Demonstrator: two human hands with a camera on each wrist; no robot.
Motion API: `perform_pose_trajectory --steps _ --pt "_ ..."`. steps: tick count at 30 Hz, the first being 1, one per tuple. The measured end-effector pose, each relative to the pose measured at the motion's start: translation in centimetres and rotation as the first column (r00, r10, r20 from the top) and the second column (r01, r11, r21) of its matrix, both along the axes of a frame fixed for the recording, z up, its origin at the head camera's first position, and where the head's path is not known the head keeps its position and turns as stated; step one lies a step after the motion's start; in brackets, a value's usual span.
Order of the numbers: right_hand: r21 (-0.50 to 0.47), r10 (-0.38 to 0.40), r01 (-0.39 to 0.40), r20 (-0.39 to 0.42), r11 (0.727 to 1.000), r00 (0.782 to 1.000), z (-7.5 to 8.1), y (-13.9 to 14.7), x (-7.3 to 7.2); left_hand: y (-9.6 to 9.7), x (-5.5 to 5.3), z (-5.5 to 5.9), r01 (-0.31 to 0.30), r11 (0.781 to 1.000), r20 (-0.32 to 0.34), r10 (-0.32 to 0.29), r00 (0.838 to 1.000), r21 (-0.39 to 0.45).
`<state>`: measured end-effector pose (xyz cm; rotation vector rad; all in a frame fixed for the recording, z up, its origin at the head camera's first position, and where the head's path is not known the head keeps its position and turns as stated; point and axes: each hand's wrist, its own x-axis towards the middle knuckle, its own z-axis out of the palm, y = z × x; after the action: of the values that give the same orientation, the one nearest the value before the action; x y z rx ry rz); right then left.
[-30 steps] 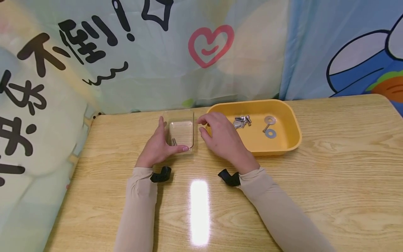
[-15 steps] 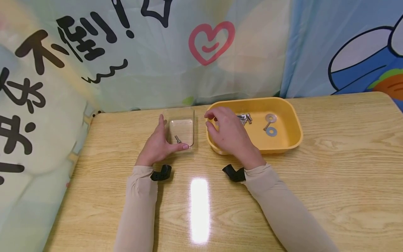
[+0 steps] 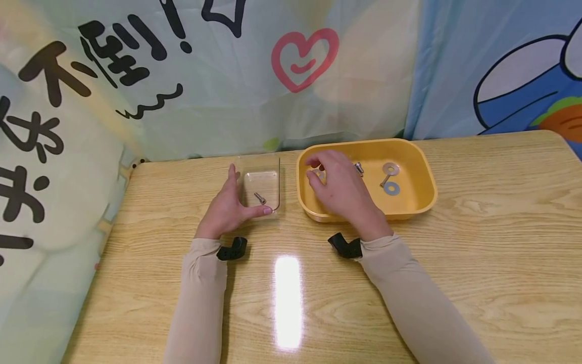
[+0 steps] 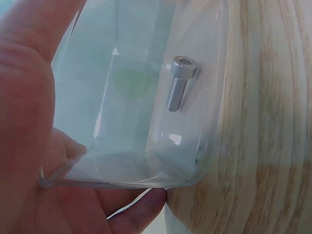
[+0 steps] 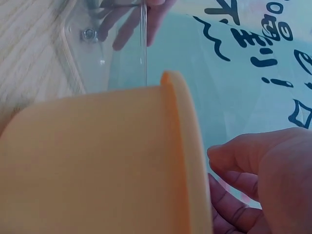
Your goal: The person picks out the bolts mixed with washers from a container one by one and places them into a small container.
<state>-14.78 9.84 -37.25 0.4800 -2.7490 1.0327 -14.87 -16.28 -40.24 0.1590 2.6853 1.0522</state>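
Observation:
My left hand (image 3: 227, 210) holds a clear plastic box (image 3: 279, 177), its thumb along the front rim and fingers around the left side. One silver socket-head bolt (image 4: 177, 85) lies on the box floor. Over the left part of a yellow bin (image 3: 416, 197), my right hand (image 3: 343, 189) hovers with fingers bent and thumb and index finger apart. Nothing shows between them. Silver bolts (image 3: 359, 168) in the bin are partly hidden behind that hand, and a washer (image 3: 321, 175) lies near its fingertips. The right wrist view shows the fingers behind the bin's rim (image 5: 187, 131).
Two flat washers (image 3: 397, 190) and a thin screw (image 3: 385, 180) lie in the bin's right half. The wooden table (image 3: 491, 242) reaches back to a printed cloth (image 3: 364, 65). A narrow gap separates box and bin.
My right hand has moved right, from the gap beside the box to over the bin. The bolt in the box has come into fuller view and shifted right. My left hand stays on the box.

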Motion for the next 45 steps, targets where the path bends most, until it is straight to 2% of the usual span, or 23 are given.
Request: perform_pose_trajectory --steps 9,24,45 --pt "-0.005 -0.038 0.039 0.062 0.999 0.997 0.2 1.0 -0.4 0.0 0.0 0.0 0.002 1.0 -0.003 -0.002 1.0 -0.009" --pt "0.006 -0.043 0.043 0.086 0.999 0.995 0.3 2.2 -0.6 -0.1 0.0 -0.1 0.004 1.0 -0.002 -0.004 1.0 0.0" --pt "0.027 -0.053 0.049 0.181 0.998 0.982 0.2 3.8 -1.1 -0.1 0.0 -0.1 0.007 1.0 -0.011 -0.007 1.0 -0.007"
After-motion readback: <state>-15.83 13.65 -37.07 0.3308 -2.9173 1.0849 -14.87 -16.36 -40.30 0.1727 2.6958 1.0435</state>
